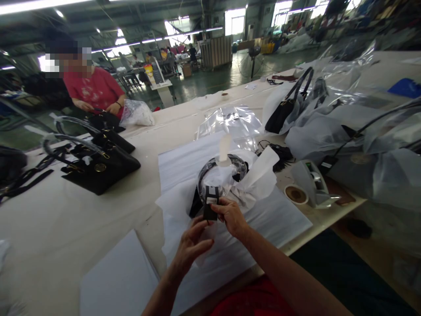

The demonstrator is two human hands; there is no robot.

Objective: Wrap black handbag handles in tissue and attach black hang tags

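Pinched between thumb and fingers of my right hand [232, 216] is a black hang tag [211, 202] with a pale label on it. My left hand [193, 243] is open just below it, thumb and fingers apart, fingertips at the tag's lower edge; I cannot tell if they touch it. Behind the tag lies a handbag, mostly hidden, with wrapped handles [206, 169] looped above it. Crumpled white tissue paper [259, 182] covers part of the bag. Large white sheets [276, 228] are spread underneath.
Black handbags [108, 169] stand on the left of the table. A tape dispenser [311, 184] and tape roll [296, 194] sit near the right edge. Plastic-wrapped bags [358, 153] crowd the right. Clear plastic [233, 123] lies ahead. A co-worker [95, 90] handles a bag across the table.
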